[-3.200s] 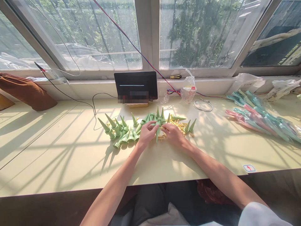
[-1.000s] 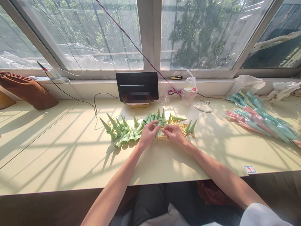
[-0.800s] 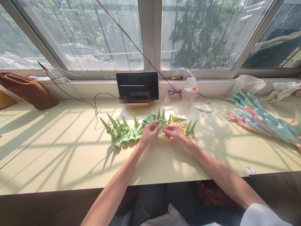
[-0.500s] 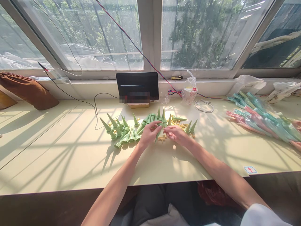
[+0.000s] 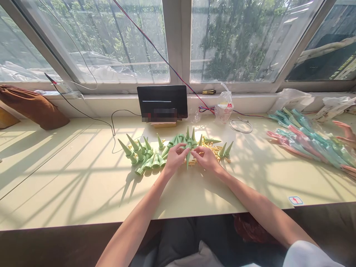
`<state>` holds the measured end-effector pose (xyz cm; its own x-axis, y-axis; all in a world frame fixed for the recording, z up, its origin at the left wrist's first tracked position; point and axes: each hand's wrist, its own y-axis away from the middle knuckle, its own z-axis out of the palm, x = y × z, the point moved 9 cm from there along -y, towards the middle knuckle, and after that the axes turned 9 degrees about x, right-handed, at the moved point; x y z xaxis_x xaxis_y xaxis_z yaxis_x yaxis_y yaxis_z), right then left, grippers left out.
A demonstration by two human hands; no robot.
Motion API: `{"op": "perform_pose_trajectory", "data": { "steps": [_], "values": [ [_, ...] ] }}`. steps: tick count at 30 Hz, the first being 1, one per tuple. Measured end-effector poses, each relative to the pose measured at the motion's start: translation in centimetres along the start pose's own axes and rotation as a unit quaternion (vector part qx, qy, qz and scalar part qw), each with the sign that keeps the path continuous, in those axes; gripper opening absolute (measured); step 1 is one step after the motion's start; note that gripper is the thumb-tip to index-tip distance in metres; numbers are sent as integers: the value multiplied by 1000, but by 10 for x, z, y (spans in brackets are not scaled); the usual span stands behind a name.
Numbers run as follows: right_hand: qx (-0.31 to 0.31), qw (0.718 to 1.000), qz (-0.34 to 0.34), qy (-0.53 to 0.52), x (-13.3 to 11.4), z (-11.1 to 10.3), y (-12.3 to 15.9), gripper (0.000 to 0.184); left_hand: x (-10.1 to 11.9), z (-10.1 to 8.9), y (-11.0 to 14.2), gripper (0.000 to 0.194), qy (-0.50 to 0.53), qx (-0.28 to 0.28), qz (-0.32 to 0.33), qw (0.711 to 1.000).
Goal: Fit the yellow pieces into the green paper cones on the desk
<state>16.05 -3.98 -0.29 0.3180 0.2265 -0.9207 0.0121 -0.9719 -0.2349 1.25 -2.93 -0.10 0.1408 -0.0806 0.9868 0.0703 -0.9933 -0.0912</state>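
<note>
Left hand (image 5: pixel 175 159) pinches a green tapered spike (image 5: pixel 188 160), slanted a moment ago, now straight; right hand's (image 5: pixel 207 158) fingers curl nearly together beside it, hold unclear.

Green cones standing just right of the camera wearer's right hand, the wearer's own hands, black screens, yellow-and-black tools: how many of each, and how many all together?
Wearer's own hands, left hand and right hand: 2
Green cones standing just right of the right hand: 2
Black screen: 1
Yellow-and-black tool: 1
Total: 6
</note>
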Motion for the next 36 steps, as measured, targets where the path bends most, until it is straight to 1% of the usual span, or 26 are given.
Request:
{"op": "perform_pose_trajectory", "data": {
  "steps": [3, 5, 8, 12, 16, 19, 22, 25, 30, 36],
  "values": [
    [28, 994, -73, 69, -9, -2, 1, 30, -2, -2, -1, 43, 14, 11, -10, 1000],
    [36, 989, -105, 93, -10, -3, 1, 26, -2, -2, -1, 44, 20, 14, -18, 1000],
    [39, 984, -132, 116, -10, -2, 0, 20, -2, -2, -1, 45, 25, 17, -25, 999],
    [20, 974, -166, 149, -12, 1, 0, 13, -3, -2, 0, 46, 30, 15, -38, 999],
    [6, 968, -181, 174, -11, 4, 1, 12, -6, -1, 0, 46, 27, 12, -41, 999],
    [4, 966, -184, 183, -10, 5, 2, 17, -7, 0, 0, 45, 14, 8, -36, 999],
    [-2, 961, -187, 203, -10, 7, 2, 24, -4, 0, 0, 44, -6, 6, -16, 1000],
    [-10, 957, -196, 216, -12, 9, 4, 27, -1, 1, 1, 44, -23, 4, 0, 1000],
    [-15, 955, -205, 213, -17, 9, 6, 27, 1, 2, 1, 45, -38, -4, 17, 999],
    [-33, 958, -206, 197, -15, 11, 7, 27, -1, 5, 1, 44, -44, -21, 33, 998]
  ]
}}
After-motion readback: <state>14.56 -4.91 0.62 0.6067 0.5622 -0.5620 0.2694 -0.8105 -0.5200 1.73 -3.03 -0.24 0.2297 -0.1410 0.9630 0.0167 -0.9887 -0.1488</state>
